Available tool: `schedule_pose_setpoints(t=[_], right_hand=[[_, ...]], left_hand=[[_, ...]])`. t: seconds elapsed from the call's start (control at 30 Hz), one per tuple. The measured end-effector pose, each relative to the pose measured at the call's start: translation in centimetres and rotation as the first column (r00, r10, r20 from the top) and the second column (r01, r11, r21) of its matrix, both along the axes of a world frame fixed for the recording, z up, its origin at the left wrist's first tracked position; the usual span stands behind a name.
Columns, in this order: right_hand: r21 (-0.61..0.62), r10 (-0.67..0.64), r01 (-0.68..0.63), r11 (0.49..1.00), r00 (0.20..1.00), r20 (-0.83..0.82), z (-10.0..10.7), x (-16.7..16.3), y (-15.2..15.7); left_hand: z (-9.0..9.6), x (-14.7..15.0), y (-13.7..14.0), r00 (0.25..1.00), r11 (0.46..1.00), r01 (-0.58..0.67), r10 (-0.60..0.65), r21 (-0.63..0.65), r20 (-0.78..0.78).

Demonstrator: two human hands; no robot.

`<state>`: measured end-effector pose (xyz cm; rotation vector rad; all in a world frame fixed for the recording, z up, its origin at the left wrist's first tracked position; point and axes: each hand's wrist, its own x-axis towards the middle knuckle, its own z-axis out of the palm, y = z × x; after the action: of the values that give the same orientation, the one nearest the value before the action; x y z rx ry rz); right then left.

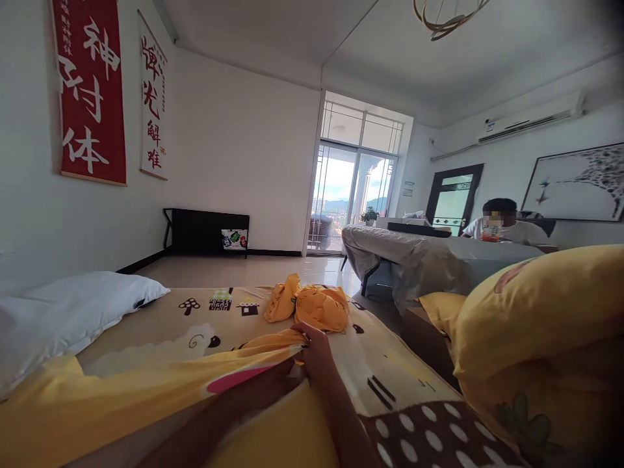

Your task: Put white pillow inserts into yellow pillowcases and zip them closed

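A yellow fabric cover [146,398] with a pink patch stretches from the lower left to the middle, over my left forearm. My right hand [316,350] is closed, gripping a bunched edge of this cover. Just below and against it, my left hand [294,369] lies partly under the fabric, its fingers hidden. More yellow fabric [277,432] lies between my forearms. Just beyond my hands, a crumpled orange-yellow cloth bundle [322,308] rests on the patterned blanket [166,328].
A white pillow [82,312] lies on the left; plump yellow pillows [541,318] are piled at right. Behind them stands a plastic-covered table [390,244], with a person [507,224] seated at its far side. A low black bench-like piece [205,233] stands by the wall.
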<state>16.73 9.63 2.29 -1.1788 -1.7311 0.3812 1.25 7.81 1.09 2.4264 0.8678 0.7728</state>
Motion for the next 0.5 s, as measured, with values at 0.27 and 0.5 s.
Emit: schedule_pose_setpoints(t=[0.27,0.5], right_hand=[[0.071,-0.155,0.145,0.987,0.972,0.175,0.8,0.1,-1.0],[-0.042,-0.132,0.138,0.990,0.982,0.133,2.2,0.0,-3.2]], left_hand=[[1.0,-1.1,-2.5,0.997,0.989,0.074,-0.071,-0.124,0.035],[1.2,-0.9,-2.3,0.998,0.993,0.000,0.007,-0.121,0.060]])
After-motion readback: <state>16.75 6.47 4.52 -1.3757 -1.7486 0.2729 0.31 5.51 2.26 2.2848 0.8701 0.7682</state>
